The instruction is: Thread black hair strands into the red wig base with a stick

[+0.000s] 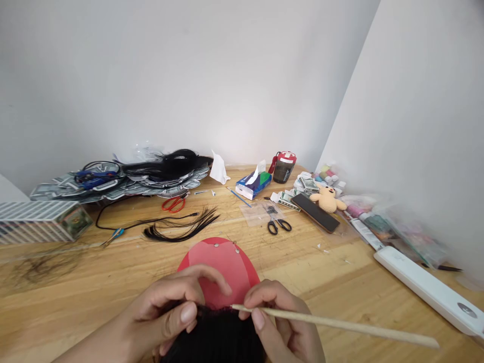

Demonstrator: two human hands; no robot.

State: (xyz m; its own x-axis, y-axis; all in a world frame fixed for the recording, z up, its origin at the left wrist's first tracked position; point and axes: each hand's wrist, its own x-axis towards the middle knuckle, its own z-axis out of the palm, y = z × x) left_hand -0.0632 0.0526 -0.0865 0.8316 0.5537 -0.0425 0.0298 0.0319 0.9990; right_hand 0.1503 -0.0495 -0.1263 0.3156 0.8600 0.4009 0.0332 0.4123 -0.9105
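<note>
Between my hands at the bottom middle lies a red rounded piece point(223, 259) with a lighter panel and two small metal studs. Dark black hair point(223, 338) covers its near part. My left hand point(162, 307) is closed at the hair's left edge, thumb against fingers, while its index finger arches over the red surface. Pinched in my right hand point(285, 315) is a thin pale wooden stick point(340, 323). Its narrow tip meets the line where hair and red surface join, and its long end points right.
Loose black hair strands point(185, 227), red-handled scissors point(174, 204) and black scissors point(279, 226) lie beyond. Farther back are a tissue pack point(253, 184), a dark cup point(284, 169) and a phone point(315, 213). A long white device point(427, 287) sits right; a striped box point(38, 222) stands left.
</note>
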